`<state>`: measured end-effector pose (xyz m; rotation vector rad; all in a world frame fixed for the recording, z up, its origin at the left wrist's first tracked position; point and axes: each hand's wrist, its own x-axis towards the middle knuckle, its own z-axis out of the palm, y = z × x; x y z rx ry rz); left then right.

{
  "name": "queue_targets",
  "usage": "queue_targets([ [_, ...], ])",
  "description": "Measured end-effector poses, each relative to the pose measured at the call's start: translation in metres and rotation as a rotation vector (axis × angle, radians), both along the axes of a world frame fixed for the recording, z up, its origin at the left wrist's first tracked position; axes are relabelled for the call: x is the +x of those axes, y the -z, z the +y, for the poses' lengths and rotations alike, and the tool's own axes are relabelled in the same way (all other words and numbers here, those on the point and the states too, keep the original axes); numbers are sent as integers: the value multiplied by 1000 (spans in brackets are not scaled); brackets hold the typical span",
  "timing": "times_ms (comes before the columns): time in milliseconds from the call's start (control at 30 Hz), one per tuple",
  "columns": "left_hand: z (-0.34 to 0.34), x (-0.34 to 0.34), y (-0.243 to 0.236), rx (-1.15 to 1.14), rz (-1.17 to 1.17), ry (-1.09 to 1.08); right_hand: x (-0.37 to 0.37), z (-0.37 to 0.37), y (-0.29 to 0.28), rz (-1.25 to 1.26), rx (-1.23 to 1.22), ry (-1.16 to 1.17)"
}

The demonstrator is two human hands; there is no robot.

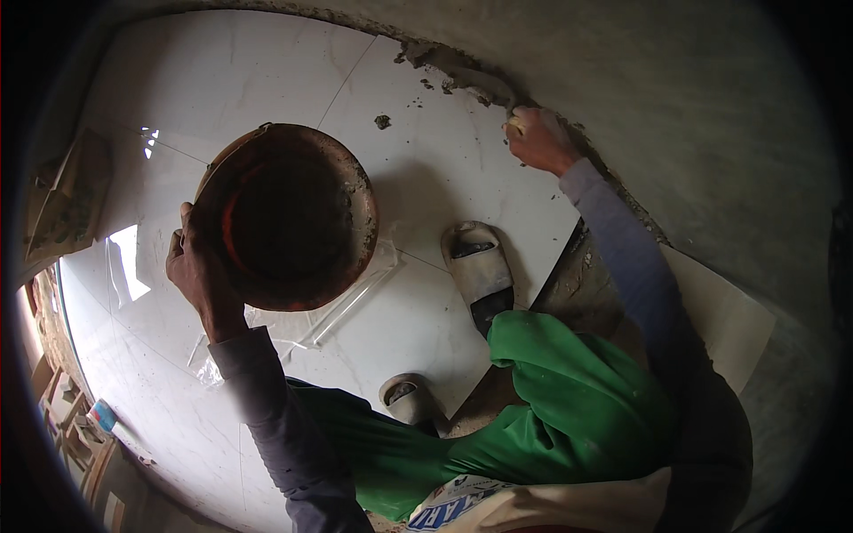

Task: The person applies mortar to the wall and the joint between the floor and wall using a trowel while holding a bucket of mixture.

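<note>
My left hand [191, 271] grips the rim of a round, rusty-orange pan [284, 213] crusted with grey cement, held over the white marble-look tiles [142, 62]. Up at the right, my right hand [538, 142] is closed on the pale yellowish handle of a trowel, whose grey blade [482, 84] reaches along the edge where the tiles meet the wall. Wet grey mortar [422, 55] lies in lumps along that edge, and a small clump [382, 122] sits on the tile.
A grey plastered wall [711, 107] curves along the right, with a loose tile [737, 338] at its foot. My sandalled feet [475, 266] rest on the tiles. Clear plastic [320, 324] lies under the pan. Cardboard [67, 204] stands at left; wooden pieces [67, 417] lie at lower left.
</note>
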<state>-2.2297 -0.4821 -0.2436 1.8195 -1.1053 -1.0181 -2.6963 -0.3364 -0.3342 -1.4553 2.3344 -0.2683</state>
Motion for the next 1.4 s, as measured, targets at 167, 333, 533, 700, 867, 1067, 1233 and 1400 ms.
queue_targets([
  [167,0,-11,-2,-9,19,28,15,-34,15,43,-162,-8],
  [333,0,-11,-2,-11,-35,4,26,-74,32,92,2,-144],
  [533,3,-2,0,-1,14,-12,56,-49,25,-56,-301,-94],
  [700,1,12,12,6,26,45,106,-1,25,7,-79,-331],
  [867,-4,31,28,-343,-510,530,64,-32,58,78,39,-248],
  [1067,-5,39,34,-208,-348,369,7,-12,66,27,-172,22],
  [1233,-6,37,30,-263,-416,468,5,48,52,-11,-197,96],
  [1400,-2,25,14,-248,-894,625,9,46,65,106,-125,92],
])
